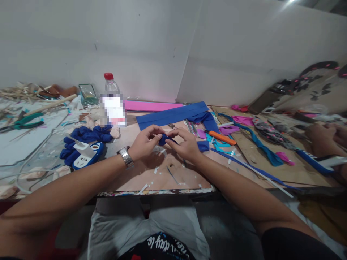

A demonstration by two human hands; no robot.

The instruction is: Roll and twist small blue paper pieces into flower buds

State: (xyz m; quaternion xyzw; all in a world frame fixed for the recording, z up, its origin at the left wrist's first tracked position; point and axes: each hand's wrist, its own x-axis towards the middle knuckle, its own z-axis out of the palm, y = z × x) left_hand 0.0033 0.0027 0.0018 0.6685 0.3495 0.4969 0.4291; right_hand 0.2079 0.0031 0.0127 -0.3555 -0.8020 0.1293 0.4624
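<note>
Between my two hands, above the middle of the worktable [151, 177], is a small piece of blue fabric [163, 139]. My left hand [146, 143], with a metal watch [125, 156] on its wrist, pinches the fabric from the left. From the other side my right hand [185, 144] grips it with thumb and fingers. The fingers partly cover the fabric, so its full shape is hidden. Behind the hands lie a wide blue fabric strip [170, 115] and small scissors or snips [172, 126], whose kind is hard to make out.
An orange cutter [222, 138] lies right among fabric scraps. At left are a blue-and-white power strip [89, 156], bunched blue fabric [86, 135], a red-capped bottle [111, 86] and green-handled pliers [28, 121]. Another person's hands [321, 135] are at the far right.
</note>
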